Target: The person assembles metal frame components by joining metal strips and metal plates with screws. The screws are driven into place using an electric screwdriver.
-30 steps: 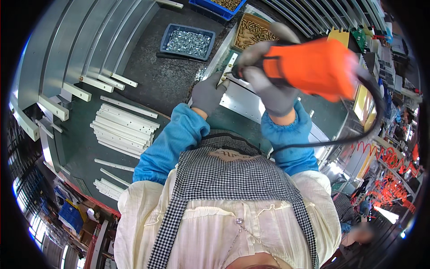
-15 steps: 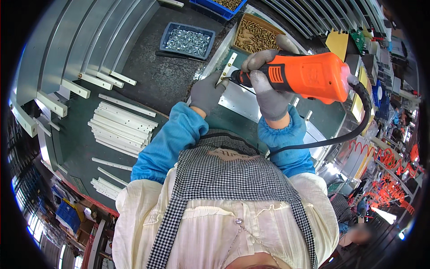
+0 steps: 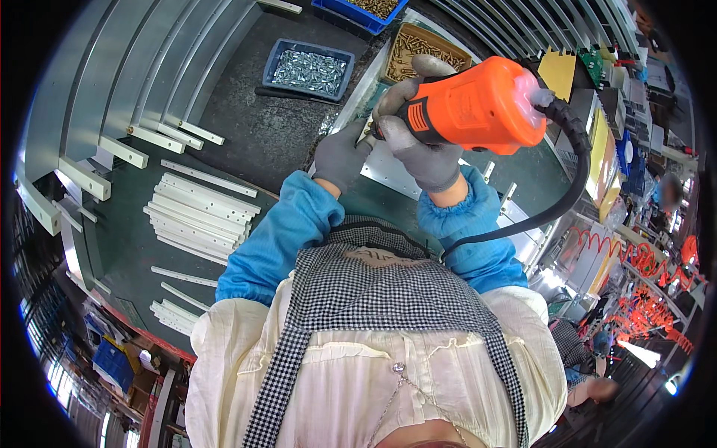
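My right hand (image 3: 422,138), in a grey glove, is wrapped round an orange electric screwdriver (image 3: 478,104) with a black front and a cable at its back. Its tip points left toward my left hand (image 3: 340,158) and is hidden behind my right fingers. Gloved in grey too, my left hand pinches the near end of a narrow white strip (image 3: 367,131). Most of that strip is covered by my right hand and the tool. Just below lies a pale metal plate (image 3: 385,173) on the green bench.
A grey-blue bin of silver screws (image 3: 310,71) and a cardboard box of brass-coloured screws (image 3: 422,46) stand beyond my hands. White drilled strips (image 3: 198,213) are stacked at left. Metal panels (image 3: 123,82) stand far left. The black cable (image 3: 556,209) loops down at right.
The electric screwdriver and my right hand have moved left and slightly up, with the tool's back end swung upward. The strip, plain to see before, is now mostly covered. My left hand has barely shifted.
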A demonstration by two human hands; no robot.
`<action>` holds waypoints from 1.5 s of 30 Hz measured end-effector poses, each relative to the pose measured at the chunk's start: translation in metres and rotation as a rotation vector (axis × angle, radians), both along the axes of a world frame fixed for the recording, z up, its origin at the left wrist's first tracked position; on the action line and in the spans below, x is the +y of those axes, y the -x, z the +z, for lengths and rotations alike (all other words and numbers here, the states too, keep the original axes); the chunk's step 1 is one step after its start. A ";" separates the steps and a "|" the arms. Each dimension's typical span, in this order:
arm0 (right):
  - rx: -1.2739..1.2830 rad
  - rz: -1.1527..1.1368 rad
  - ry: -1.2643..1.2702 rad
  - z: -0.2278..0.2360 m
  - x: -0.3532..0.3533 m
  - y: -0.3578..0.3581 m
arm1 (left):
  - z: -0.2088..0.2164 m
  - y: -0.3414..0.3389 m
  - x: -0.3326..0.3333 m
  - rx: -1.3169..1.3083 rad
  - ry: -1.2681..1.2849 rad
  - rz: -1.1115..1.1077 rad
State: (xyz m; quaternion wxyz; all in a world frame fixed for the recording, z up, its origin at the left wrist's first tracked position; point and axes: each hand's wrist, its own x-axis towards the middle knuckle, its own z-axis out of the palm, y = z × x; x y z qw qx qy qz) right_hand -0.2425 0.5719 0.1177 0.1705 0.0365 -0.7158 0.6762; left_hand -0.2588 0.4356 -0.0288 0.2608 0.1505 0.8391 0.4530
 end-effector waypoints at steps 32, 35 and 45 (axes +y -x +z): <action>0.208 -0.233 0.250 -0.004 0.029 0.003 | 0.003 0.002 0.005 -0.024 -0.052 0.020; 0.234 -0.221 0.236 -0.001 0.032 0.003 | 0.006 0.004 0.004 -0.029 -0.045 0.018; 0.155 -0.246 0.139 0.000 0.025 0.015 | 0.016 0.006 0.004 -0.098 0.018 -0.026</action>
